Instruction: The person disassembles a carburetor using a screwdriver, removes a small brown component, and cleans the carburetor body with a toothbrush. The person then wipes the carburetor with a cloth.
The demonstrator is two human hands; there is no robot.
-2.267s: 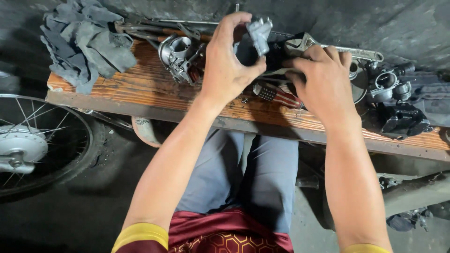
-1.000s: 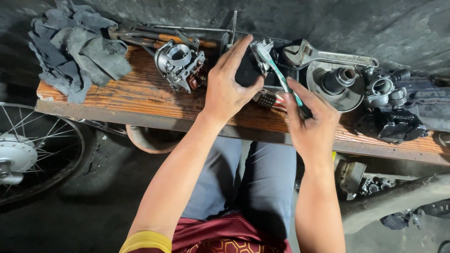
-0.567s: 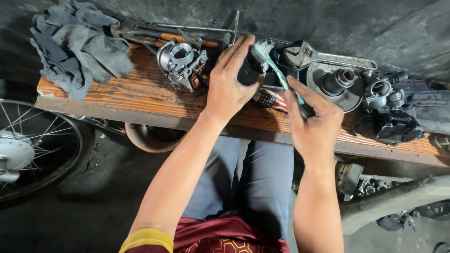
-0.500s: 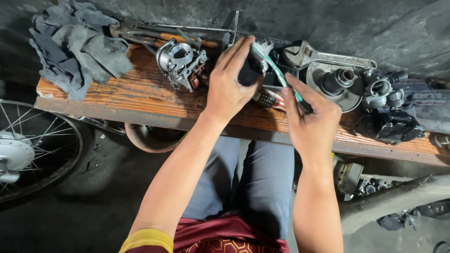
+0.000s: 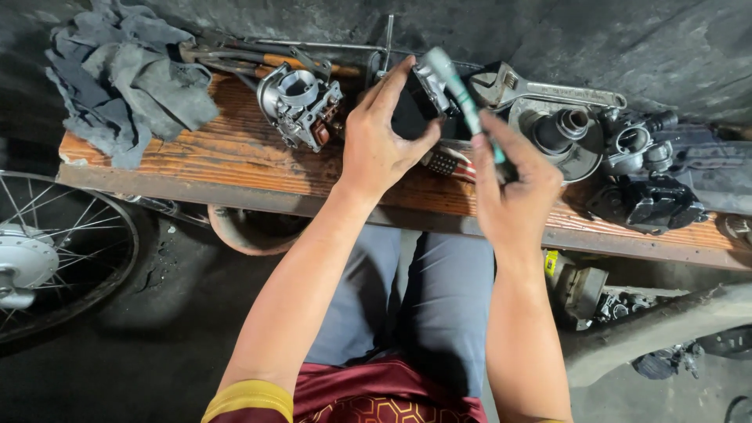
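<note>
At the centre top of the frame, the left hand [image 5: 384,145] wraps its fingers around a dark metal part [image 5: 417,106], holding it above the wooden tabletop [image 5: 211,160]. Just right of it, the right hand [image 5: 513,184] grips a green-handled tool [image 5: 464,102], its tip against the part. A silver carburettor [image 5: 299,103] sits to the left, a wrench [image 5: 548,90] to the right.

Maroon shirt [image 5: 368,395], hexagon print, yellow sleeve cuffs; grey-blue trousers [image 5: 423,305].
</note>
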